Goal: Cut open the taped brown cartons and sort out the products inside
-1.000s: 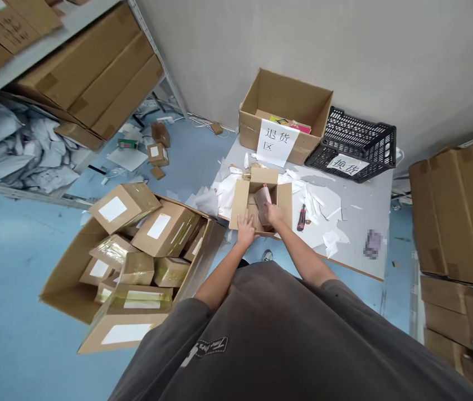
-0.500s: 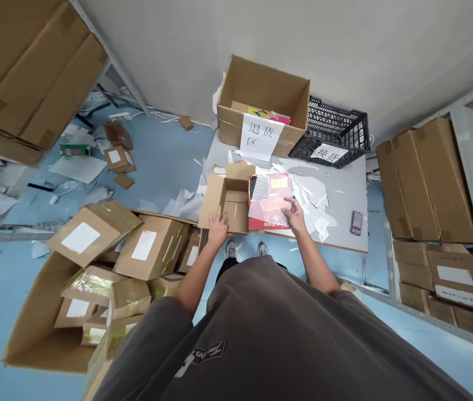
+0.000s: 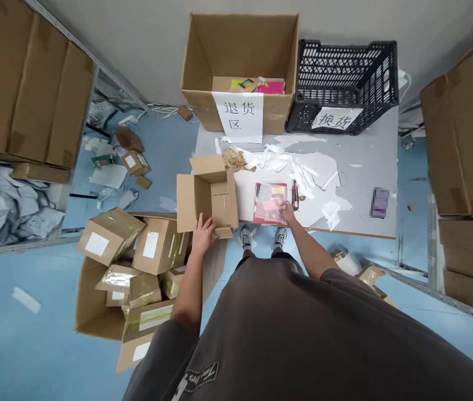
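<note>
A small open cardboard box [image 3: 224, 203] stands at the table's near left edge, flaps raised. My left hand [image 3: 203, 238] grips its near side, fingers reaching over the edge. To the right of the box, apart from it, a flat red package [image 3: 261, 214] with a clear window lies on the table. My right hand [image 3: 288, 213] has its fingers closed on the package's right edge; the thumb is hard to make out. Just beyond that hand lies a red and black utility knife [image 3: 295, 196].
A large carton [image 3: 198, 106] with a paper sign and a black plastic crate [image 3: 376, 103] stand at the back. Torn white paper [image 3: 303, 172] and crumpled brown paper [image 3: 233, 159] litter the table [image 3: 361, 195]. Taped parcels [image 3: 150, 245] fill a bin at left.
The cardboard box has moved left, away from the red package, with my left hand on it. The package now lies lower on the table, and the knife shows beside it. The view has shifted.
</note>
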Demonstrator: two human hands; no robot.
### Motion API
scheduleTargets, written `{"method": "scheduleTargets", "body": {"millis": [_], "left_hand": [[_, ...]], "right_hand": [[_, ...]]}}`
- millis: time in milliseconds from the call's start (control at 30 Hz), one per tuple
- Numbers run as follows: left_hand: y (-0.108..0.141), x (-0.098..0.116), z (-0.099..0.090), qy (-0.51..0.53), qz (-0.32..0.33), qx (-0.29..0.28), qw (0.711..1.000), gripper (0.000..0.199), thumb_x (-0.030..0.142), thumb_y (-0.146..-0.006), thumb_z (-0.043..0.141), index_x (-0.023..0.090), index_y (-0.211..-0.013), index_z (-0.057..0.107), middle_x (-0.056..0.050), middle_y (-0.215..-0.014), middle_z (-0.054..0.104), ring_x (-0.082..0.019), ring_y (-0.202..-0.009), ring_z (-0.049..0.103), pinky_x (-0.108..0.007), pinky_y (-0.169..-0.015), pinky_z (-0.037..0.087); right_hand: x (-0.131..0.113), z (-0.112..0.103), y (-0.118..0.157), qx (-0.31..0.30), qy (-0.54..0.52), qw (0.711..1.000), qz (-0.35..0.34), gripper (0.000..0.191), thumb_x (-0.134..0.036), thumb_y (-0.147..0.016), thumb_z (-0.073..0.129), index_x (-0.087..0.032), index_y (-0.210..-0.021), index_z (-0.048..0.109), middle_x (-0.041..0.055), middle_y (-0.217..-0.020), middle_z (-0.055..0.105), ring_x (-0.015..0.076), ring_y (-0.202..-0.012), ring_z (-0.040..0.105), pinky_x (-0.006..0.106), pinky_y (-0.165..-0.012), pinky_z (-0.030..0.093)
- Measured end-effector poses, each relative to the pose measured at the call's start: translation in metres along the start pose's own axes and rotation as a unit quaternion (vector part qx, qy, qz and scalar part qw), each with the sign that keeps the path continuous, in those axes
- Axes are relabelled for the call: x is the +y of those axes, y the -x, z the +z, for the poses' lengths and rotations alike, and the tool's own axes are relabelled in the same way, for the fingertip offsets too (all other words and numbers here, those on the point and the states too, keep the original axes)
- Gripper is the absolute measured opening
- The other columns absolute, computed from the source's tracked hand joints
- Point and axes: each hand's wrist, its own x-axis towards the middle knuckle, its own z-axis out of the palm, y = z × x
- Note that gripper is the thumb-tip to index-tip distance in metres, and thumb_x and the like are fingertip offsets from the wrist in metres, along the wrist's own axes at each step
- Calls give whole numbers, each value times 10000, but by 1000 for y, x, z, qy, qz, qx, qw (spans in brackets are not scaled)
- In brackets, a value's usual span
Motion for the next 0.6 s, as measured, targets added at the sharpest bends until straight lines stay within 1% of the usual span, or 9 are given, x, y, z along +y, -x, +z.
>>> {"method": "scheduleTargets", "body": {"millis": [33, 100, 200, 233, 267, 333, 433, 500, 600], "left_hand": [[2, 6, -3, 8, -9, 9, 1000, 512, 271, -841, 795, 257, -1351, 756, -112, -1633, 610, -423, -1703, 227, -659, -1329, 347], [6, 27, -8, 28, -31, 76, 996, 568, 278, -912, 724, 227, -1475, 676, -141, -1607, 623, -399, -1673, 315, -605, -1313, 399], [6, 83, -3, 62, -70, 213, 973, 494, 309, -1025, 602, 193, -1504, 640, -189, -1556, 620, -363, -1532, 521, -543, -1261, 471], [3, 107, 0, 70, -73, 230, 968, 457, 313, -1039, 586, 194, -1474, 660, -200, -1509, 638, -359, -1465, 580, -528, -1216, 511], [-1, 132, 5, 76, -62, 227, 969, 422, 306, -1051, 568, 201, -1445, 681, -199, -1465, 656, -348, -1412, 617, -506, -1191, 529], [-15, 180, 16, 80, 2, 174, 982, 402, 289, -1073, 530, 225, -1433, 699, -180, -1441, 671, -324, -1377, 634, -465, -1201, 517], [-45, 229, 36, 81, 85, 79, 990, 456, 268, -1086, 489, 229, -1506, 662, -159, -1518, 642, -303, -1424, 596, -429, -1239, 486], [-67, 241, 52, 76, 93, 35, 992, 491, 260, -1075, 493, 209, -1544, 628, -161, -1615, 576, -313, -1493, 541, -458, -1279, 451], [-94, 233, 78, 69, 53, -8, 996, 603, 323, -1033, 601, 177, -1615, 550, -178, -1740, 441, -372, -1602, 420, -534, -1327, 387]], "right_hand": [[4, 1, -1, -7, 22, 1000, 2, 227, -258, -857, 533, -216, -1065, 613, 56, -981, 672, 240, -928, 642, 369, -892, 586], [9, -3, -1, -18, 77, 996, 27, 290, -262, -859, 584, -200, -1133, 654, 109, -1156, 684, 267, -1042, 650, 387, -961, 569], [19, -18, -3, 4, 182, 982, 54, 402, -318, -913, 636, -185, -1293, 653, 174, -1362, 621, 316, -1182, 632, 417, -1003, 554], [23, -24, -5, 27, 197, 978, 59, 415, -328, -939, 624, -178, -1325, 640, 186, -1394, 603, 329, -1216, 619, 432, -1017, 549], [27, -31, -8, 50, 203, 976, 62, 415, -329, -962, 604, -172, -1345, 628, 193, -1412, 592, 338, -1243, 604, 446, -1035, 542], [36, -40, -18, 76, 208, 973, 71, 423, -326, -980, 591, -160, -1370, 607, 201, -1438, 577, 351, -1273, 581, 467, -1056, 534], [49, -44, -35, 61, 216, 971, 88, 477, -312, -963, 628, -148, -1408, 579, 208, -1435, 575, 356, -1256, 578, 471, -1042, 541], [58, -44, -42, 53, 220, 970, 87, 479, -273, -961, 617, -149, -1422, 570, 205, -1405, 582, 345, -1221, 588, 457, -1024, 545], [78, -51, -40, 68, 220, 970, 80, 435, -244, -974, 593, -161, -1400, 583, 188, -1349, 592, 327, -1195, 589, 436, -1025, 538]]}}
